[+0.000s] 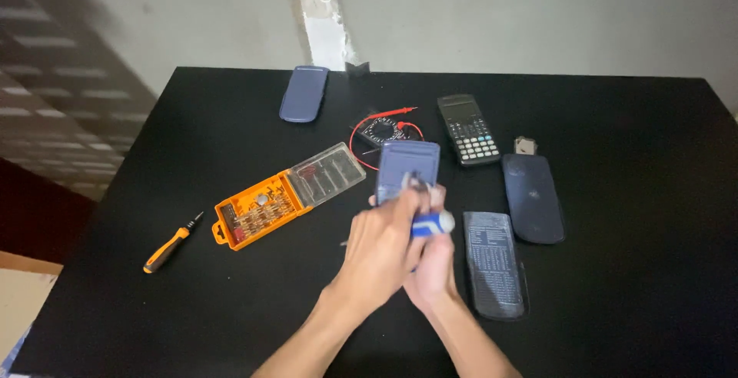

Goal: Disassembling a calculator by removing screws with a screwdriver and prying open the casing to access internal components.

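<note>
My left hand [382, 241] is closed around a screwdriver with a blue handle and white cap [433, 224], which lies crosswise and points left. Just under it, my right hand [432, 270] reaches its fingers up to the near edge of a blue-grey calculator body [407, 164] lying back side up on the black table [615, 301]. Both hands overlap and are blurred, so the right hand's grip on the calculator body is hard to make out.
An open orange bit case [257, 213] with a clear lid [330, 170] lies to the left, and an orange-black screwdriver [173, 243] further left. Behind are a blue cover [304, 93], a multimeter with red leads [382, 128] and a black calculator [467, 128]. Two dark covers [532, 197] [496, 263] lie on the right.
</note>
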